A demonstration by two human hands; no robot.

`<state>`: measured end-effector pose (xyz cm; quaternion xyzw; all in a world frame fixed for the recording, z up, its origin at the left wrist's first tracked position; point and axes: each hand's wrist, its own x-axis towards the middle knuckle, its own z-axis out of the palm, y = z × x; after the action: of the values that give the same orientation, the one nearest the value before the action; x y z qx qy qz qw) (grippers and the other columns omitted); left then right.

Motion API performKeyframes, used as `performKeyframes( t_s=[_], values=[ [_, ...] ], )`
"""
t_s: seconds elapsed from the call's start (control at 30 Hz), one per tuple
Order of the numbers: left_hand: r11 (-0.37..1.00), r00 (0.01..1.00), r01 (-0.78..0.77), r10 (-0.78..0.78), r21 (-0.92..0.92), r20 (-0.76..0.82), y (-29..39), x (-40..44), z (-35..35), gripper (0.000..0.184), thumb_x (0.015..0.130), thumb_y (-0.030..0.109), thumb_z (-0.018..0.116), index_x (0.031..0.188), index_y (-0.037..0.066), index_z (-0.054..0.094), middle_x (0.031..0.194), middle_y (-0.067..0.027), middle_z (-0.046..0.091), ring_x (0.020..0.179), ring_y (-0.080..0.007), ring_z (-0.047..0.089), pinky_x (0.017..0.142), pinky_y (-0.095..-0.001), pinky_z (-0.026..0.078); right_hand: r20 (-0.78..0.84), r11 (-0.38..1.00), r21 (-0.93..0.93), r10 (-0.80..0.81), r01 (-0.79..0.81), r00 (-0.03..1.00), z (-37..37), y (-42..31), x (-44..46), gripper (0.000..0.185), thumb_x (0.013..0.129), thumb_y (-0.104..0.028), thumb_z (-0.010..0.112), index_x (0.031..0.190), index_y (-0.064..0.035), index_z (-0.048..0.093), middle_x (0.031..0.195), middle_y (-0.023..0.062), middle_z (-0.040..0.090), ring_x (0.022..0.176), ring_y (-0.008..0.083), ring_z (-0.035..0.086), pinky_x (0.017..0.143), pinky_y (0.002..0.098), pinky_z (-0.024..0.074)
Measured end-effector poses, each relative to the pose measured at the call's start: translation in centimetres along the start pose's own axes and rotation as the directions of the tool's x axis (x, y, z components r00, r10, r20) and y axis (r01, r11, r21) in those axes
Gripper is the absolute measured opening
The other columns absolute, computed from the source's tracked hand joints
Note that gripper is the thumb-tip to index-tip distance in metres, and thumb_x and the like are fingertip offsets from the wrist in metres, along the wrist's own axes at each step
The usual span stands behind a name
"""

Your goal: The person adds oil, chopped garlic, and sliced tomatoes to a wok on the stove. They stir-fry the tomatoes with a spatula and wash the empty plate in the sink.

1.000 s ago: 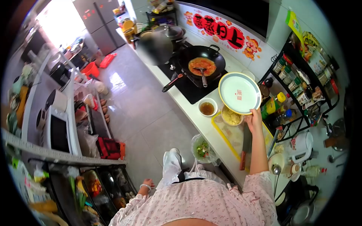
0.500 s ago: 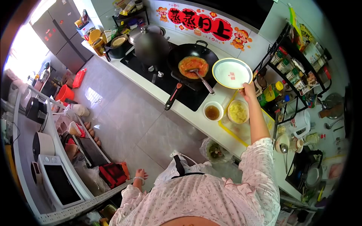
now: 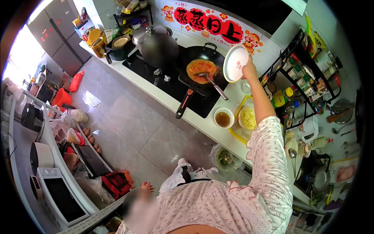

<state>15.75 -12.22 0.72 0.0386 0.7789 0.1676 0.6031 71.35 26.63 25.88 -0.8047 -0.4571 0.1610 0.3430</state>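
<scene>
My right hand (image 3: 249, 69) is closed on the edge of a white plate (image 3: 235, 63) with a coloured rim and a small red mark. The plate is tilted steeply above the right edge of a black wok (image 3: 187, 54). Red-orange tomato sauce (image 3: 199, 68) lies in the wok, and a metal spatula (image 3: 214, 85) rests in it, its handle over the near rim. My left hand (image 3: 147, 186) hangs low by my body, fingers apart and holding nothing; a blur hides part of its arm.
A bowl of brown liquid (image 3: 223, 118) and a bowl of yellow food (image 3: 248, 118) stand on the counter near a yellow-edged tray (image 3: 234, 133). A steel pot (image 3: 145, 36) is at the back left. A black spice rack (image 3: 300, 74) stands right, with a glass (image 3: 246, 87) before it.
My right hand has raised the plate and tipped it from nearly level to steep. A glass behind it now shows. My left hand remains low beside my body. The spatula still rests in the wok.
</scene>
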Motion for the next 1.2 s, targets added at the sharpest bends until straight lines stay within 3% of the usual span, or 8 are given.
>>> performKeyframes(
  t_s=[0.17, 0.23, 0.33, 0.37, 0.47, 0.63, 1.03, 1.2],
  values=[
    [1.0, 1.0, -0.015, 0.015, -0.016, -0.003, -0.2, 1.8, 0.0, 0.04, 0.076, 0.027, 0.045, 0.11, 0.012, 0.029, 0.084, -0.0118, 0.05, 0.063, -0.0259, 0.054, 0.05, -0.0379, 0.043, -0.148, 0.853, -0.436, -0.382, 0.286, 0.912, 2.8, 0.8, 2.4, 0.056, 0.074, -0.019, 0.043, 0.121, -0.0088, 0.014, 0.078, 0.0238, 0.052, 0.057, 0.0354, 0.053, 0.052, 0.0394, 0.0438],
    [0.993, 0.99, 0.049, -0.034, -0.104, 0.134, -1.3, 5.3, -1.1, 0.039, 0.076, 0.026, 0.045, 0.109, 0.012, 0.029, 0.084, -0.012, 0.05, 0.063, -0.0261, 0.054, 0.05, -0.0379, 0.043, -0.138, 0.896, -0.372, -0.312, 0.243, 0.94, 2.5, 0.0, 1.7, 0.056, 0.072, -0.01, 0.04, 0.121, -0.0077, 0.014, 0.084, 0.0257, 0.05, 0.061, 0.0363, 0.053, 0.048, 0.0376, 0.0446],
    [0.991, 0.975, 0.121, -0.106, -0.062, 0.197, -0.1, 5.0, -1.2, 0.039, 0.076, 0.026, 0.045, 0.11, 0.011, 0.029, 0.084, -0.0122, 0.05, 0.064, -0.0264, 0.054, 0.05, -0.0381, 0.043, -0.055, 0.949, 0.304, 0.11, -0.088, 0.992, 1.2, -0.4, -0.6, 0.053, 0.065, 0.005, 0.029, 0.117, -0.0029, 0.019, 0.08, 0.0235, 0.052, 0.049, 0.0274, 0.055, 0.035, 0.0306, 0.0427],
    [0.99, 0.971, 0.137, -0.128, -0.033, 0.202, 0.4, 4.4, -1.1, 0.039, 0.076, 0.025, 0.045, 0.11, 0.011, 0.029, 0.084, -0.0122, 0.05, 0.064, -0.0265, 0.054, 0.05, -0.0381, 0.043, -0.066, 0.947, 0.305, 0.128, -0.102, 0.99, 1.2, 0.9, -0.6, 0.053, 0.065, 0.005, 0.029, 0.117, -0.0029, 0.019, 0.08, 0.0235, 0.052, 0.049, 0.0274, 0.055, 0.035, 0.0306, 0.0427],
    [0.985, 0.96, 0.173, -0.17, 0.008, 0.22, 1.0, 4.5, -0.9, 0.038, 0.076, 0.026, 0.045, 0.108, 0.012, 0.03, 0.084, -0.0123, 0.05, 0.063, -0.0265, 0.054, 0.051, -0.0385, 0.043, 0.262, 0.394, 0.847, 0.275, -0.357, 0.925, 0.5, 5.9, -1.9, 0.029, 0.067, 0.001, 0.033, 0.095, 0.0, 0.036, 0.064, 0.0144, 0.049, 0.04, 0.0203, 0.046, 0.032, 0.0252, 0.0367],
    [0.96, 0.956, 0.136, -0.192, 0.246, 0.221, 4.1, 5.7, 0.5, 0.038, 0.076, 0.027, 0.045, 0.108, 0.012, 0.031, 0.083, -0.0119, 0.05, 0.063, -0.0261, 0.054, 0.05, -0.0381, 0.043, 0.49, -0.235, 0.87, 0.312, -0.433, 0.814, -3.4, 12.8, -11.5, 0.012, 0.07, -0.001, 0.039, 0.081, 0.0012, 0.039, 0.061, 0.0116, 0.046, 0.05, 0.0187, 0.046, 0.046, 0.0268, 0.041],
    [0.745, 0.941, -0.158, -0.086, 0.648, 0.328, 5.1, 3.5, 13.1, 0.037, 0.076, 0.027, 0.045, 0.107, 0.013, 0.032, 0.083, -0.011, 0.05, 0.061, -0.0252, 0.054, 0.049, -0.037, 0.043, -0.034, 0.014, 0.999, 0.599, 0.032, 0.8, -19.1, 27.7, -40.9, 0.027, 0.07, -0.002, 0.04, 0.095, -0.0101, 0.036, 0.077, 0.0078, 0.048, 0.053, 0.0151, 0.046, 0.04, 0.0243, 0.0355],
    [0.698, 0.924, -0.242, -0.047, 0.674, 0.38, -0.6, 0.0, 18.1, 0.036, 0.076, 0.027, 0.045, 0.107, 0.013, 0.033, 0.083, -0.0107, 0.05, 0.06, -0.0248, 0.054, 0.049, -0.0365, 0.042, -0.183, 0.174, 0.982, 0.759, 0.077, 0.625, -21.9, 37.7, -47.5, 0.029, 0.07, 0.0, 0.035, 0.099, -0.0064, 0.033, 0.072, 0.0096, 0.049, 0.049, 0.0165, 0.048, 0.04, 0.0253, 0.0389]
  ],
)
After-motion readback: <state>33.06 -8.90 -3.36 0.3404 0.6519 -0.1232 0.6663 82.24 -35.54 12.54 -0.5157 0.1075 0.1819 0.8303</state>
